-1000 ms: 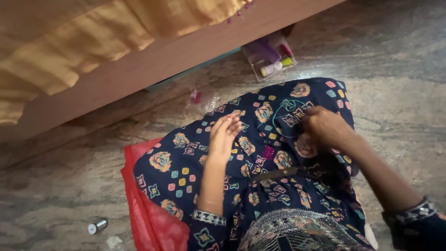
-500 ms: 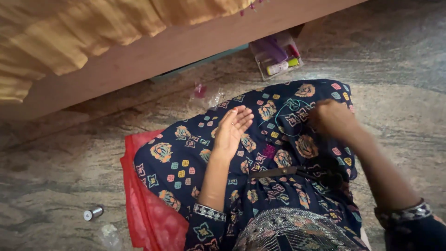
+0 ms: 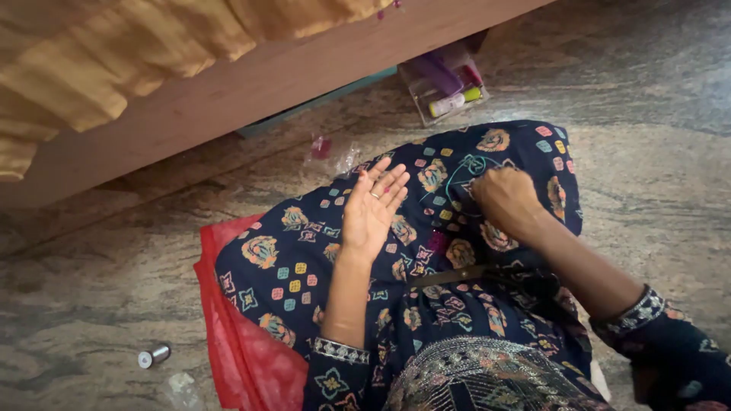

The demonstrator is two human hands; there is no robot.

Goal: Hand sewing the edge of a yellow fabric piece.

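The dark patterned cloth (image 3: 320, 259) lies spread over the lap: light, soft, floppy, best pinched at a fold. The left hand (image 3: 373, 209) rests flat and open on it; the right hand (image 3: 506, 199) is fisted, bunching cloth farther right

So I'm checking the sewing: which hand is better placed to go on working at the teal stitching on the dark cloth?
Probably the right hand: it is closed and rests on the cloth beside the teal stitching. The left hand is open, palm up, holding nothing.
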